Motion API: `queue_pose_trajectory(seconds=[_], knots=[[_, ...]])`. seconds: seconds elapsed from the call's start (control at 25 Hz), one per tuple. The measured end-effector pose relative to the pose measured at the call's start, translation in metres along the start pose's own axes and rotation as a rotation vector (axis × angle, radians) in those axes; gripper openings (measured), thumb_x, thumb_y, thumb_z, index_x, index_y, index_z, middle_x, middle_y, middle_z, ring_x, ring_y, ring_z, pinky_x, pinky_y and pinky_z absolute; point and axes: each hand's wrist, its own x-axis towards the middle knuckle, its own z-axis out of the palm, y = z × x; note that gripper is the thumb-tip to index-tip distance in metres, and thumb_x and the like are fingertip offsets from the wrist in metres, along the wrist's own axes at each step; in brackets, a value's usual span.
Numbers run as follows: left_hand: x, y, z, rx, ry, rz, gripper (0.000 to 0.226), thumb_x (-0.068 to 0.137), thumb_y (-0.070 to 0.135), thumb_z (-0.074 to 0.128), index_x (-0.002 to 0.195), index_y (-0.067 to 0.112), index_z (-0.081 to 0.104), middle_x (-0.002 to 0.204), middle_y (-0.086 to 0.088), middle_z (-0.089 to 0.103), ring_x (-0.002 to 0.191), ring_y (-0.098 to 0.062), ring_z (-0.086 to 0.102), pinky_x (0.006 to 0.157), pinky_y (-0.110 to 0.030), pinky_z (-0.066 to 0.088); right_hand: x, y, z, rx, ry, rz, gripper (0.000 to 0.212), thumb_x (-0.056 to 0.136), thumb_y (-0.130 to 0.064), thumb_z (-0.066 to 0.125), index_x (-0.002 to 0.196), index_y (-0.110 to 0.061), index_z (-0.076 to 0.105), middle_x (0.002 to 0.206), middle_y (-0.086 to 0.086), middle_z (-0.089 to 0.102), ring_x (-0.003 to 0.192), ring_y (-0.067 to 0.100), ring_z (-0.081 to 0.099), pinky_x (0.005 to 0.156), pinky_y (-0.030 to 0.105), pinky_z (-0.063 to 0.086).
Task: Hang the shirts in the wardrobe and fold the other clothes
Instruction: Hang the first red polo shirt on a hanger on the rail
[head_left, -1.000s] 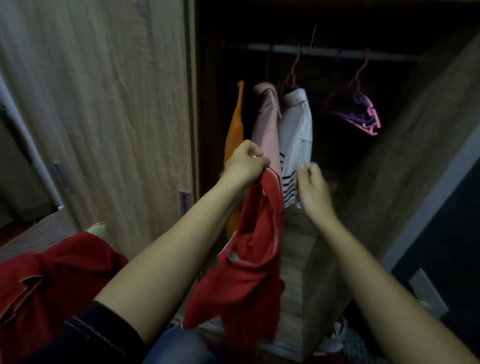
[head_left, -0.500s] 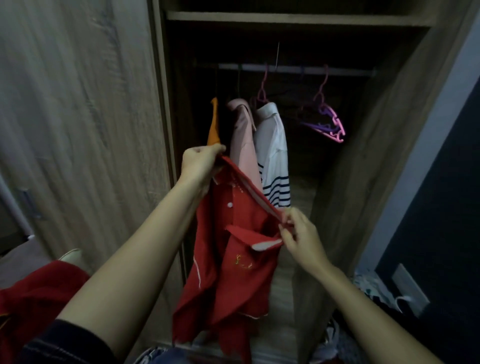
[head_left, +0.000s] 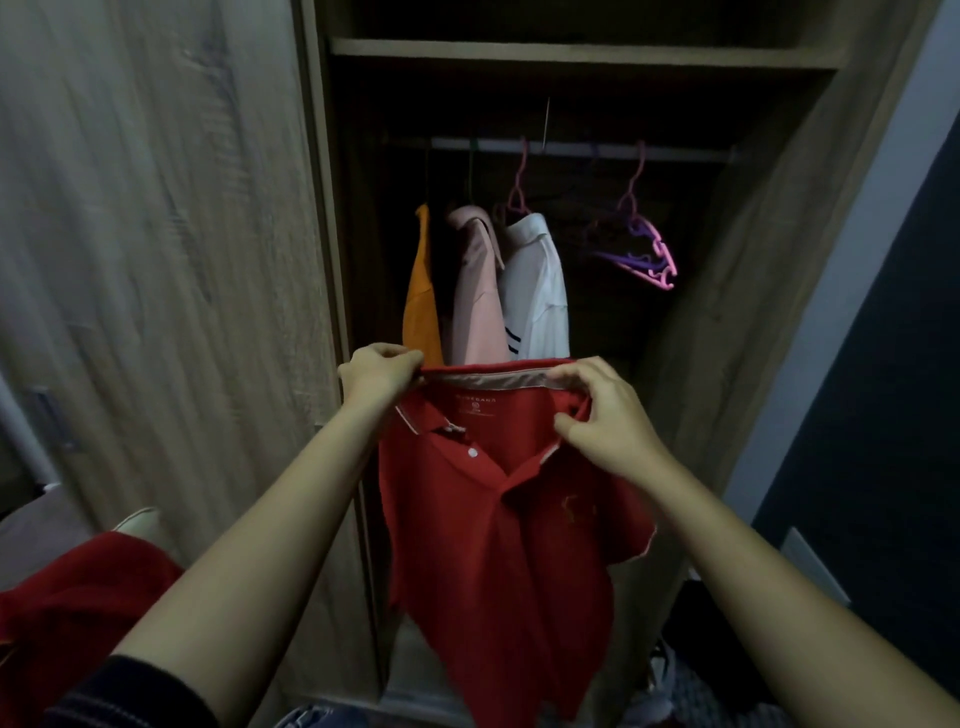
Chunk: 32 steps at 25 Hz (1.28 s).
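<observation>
Wardrobe (head_left: 727, 312): open and dark inside, with one shelf across the top.
Door (head_left: 156, 260): pale wood grain, standing to the left of the opening.
Red shirt (head_left: 493, 545): a polo with white buttons and a small chest emblem. It is held up by the collar in front of the wardrobe opening, below the hanging clothes. The front faces the person and the body hangs straight down.
Red garment (head_left: 78, 597): lying bunched at the lower left, apart from the held shirt.
White shirt (head_left: 535, 291): on a pink hanger, rightmost of three, with dark stripes low down.
Pink shirt (head_left: 475, 296): hanging in the middle, touching the white one.
Orange shirt (head_left: 422, 301): hanging leftmost, seen edge-on.
Right hand (head_left: 602, 415): fingers curled over the collar's right end, gripping it.
Left hand (head_left: 376, 371): pinching the collar's left end.
Rail (head_left: 571, 148): a pale bar under the shelf.
Spare hangers (head_left: 644, 254): pink and purple, bare, well right of the shirts.
</observation>
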Motion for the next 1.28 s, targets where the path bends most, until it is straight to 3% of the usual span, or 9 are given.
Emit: queue_pose_trajectory(seconds=[0.12, 0.2, 0.32, 0.4, 0.52, 0.68, 0.92, 1.08, 1.28], knots=[[-0.006, -0.006, 0.0, 0.023, -0.095, 0.047, 0.018, 0.07, 0.033, 0.065, 0.062, 0.018, 0.072, 0.052, 0.005, 0.068, 0.073, -0.018, 0.071, 0.089, -0.039, 0.054, 0.002, -0.004, -0.007, 0.011, 0.017, 0.015, 0.037, 0.073, -0.004, 0.07, 0.108, -0.013, 0.063, 0.106, -0.004, 0.054, 0.097, 0.004, 0.056, 0.082, -0.003, 0.035], [-0.007, -0.012, 0.001, 0.033, -0.248, 0.142, 0.023, 0.064, 0.044, 0.073, 0.067, 0.021, 0.074, 0.064, 0.001, 0.072, 0.072, -0.015, 0.071, 0.088, -0.034, 0.054, 0.005, -0.001, -0.017, 0.021, 0.027, 0.063, 0.04, 0.072, -0.015, 0.077, 0.11, -0.015, 0.063, 0.107, -0.004, 0.053, 0.098, 0.004, 0.055, 0.087, 0.005, 0.039], [-0.012, -0.016, -0.004, 0.39, -0.346, 0.457, 0.02, 0.071, 0.036, 0.079, 0.082, 0.022, 0.068, 0.069, 0.003, 0.068, 0.067, -0.008, 0.064, 0.063, -0.01, 0.047, 0.005, 0.012, -0.033, -0.058, 0.082, 0.102, 0.042, 0.071, -0.029, 0.079, 0.108, -0.017, 0.064, 0.104, -0.003, 0.055, 0.095, 0.007, 0.056, 0.089, 0.02, 0.042], [-0.01, -0.012, -0.003, 0.565, -0.274, 0.627, 0.018, 0.079, 0.036, 0.072, 0.083, 0.018, 0.067, 0.074, -0.001, 0.067, 0.07, -0.014, 0.061, 0.062, -0.019, 0.044, 0.002, 0.02, -0.039, -0.172, 0.091, 0.054, 0.027, 0.075, -0.03, 0.075, 0.099, -0.02, 0.067, 0.095, -0.004, 0.058, 0.089, 0.009, 0.058, 0.085, 0.025, 0.046], [-0.002, -0.001, 0.0, 0.31, -0.362, 0.513, 0.017, 0.081, 0.035, 0.07, 0.084, 0.019, 0.068, 0.082, -0.006, 0.068, 0.078, -0.018, 0.064, 0.076, -0.032, 0.05, -0.005, 0.027, -0.04, -0.229, 0.041, 0.055, 0.013, 0.08, -0.023, 0.068, 0.094, -0.025, 0.069, 0.09, -0.006, 0.061, 0.086, 0.01, 0.062, 0.08, 0.029, 0.049], [-0.002, -0.003, 0.019, 0.174, -0.481, 0.396, 0.016, 0.087, 0.019, 0.055, 0.095, 0.013, 0.067, 0.093, -0.006, 0.067, 0.088, -0.017, 0.061, 0.092, -0.043, 0.048, -0.007, 0.034, -0.042, -0.248, 0.016, 0.192, 0.028, 0.079, -0.009, 0.057, 0.101, -0.021, 0.069, 0.097, -0.004, 0.06, 0.091, 0.015, 0.059, 0.083, 0.029, 0.046], [-0.002, 0.01, 0.05, 0.268, -0.453, 0.533, 0.029, 0.088, 0.014, 0.037, 0.08, 0.009, 0.064, 0.078, -0.002, 0.063, 0.081, -0.02, 0.057, 0.077, -0.035, 0.044, 0.001, 0.043, -0.053, -0.247, 0.065, 0.28, 0.041, 0.078, 0.004, 0.046, 0.113, -0.008, 0.063, 0.118, 0.006, 0.057, 0.113, 0.021, 0.055, 0.102, 0.032, 0.041], [-0.01, 0.031, 0.068, 0.324, -0.443, 0.653, 0.026, 0.091, 0.033, 0.046, 0.088, 0.017, 0.067, 0.082, 0.002, 0.07, 0.079, -0.011, 0.065, 0.073, -0.026, 0.048, 0.014, 0.041, -0.06, -0.233, 0.156, 0.194, 0.044, 0.076, 0.006, 0.047, 0.115, -0.006, 0.062, 0.117, 0.005, 0.057, 0.111, 0.02, 0.058, 0.102, 0.033, 0.043], [-0.016, 0.083, 0.134, 0.188, -0.438, 0.638, 0.014, 0.093, 0.026, 0.052, 0.094, 0.017, 0.063, 0.078, -0.001, 0.069, 0.06, -0.012, 0.065, 0.055, -0.016, 0.048, 0.032, 0.051, -0.065, -0.323, -0.003, 0.058, 0.046, 0.075, 0.0, 0.047, 0.117, -0.011, 0.061, 0.124, 0.002, 0.053, 0.114, 0.022, 0.054, 0.101, 0.029, 0.042]])
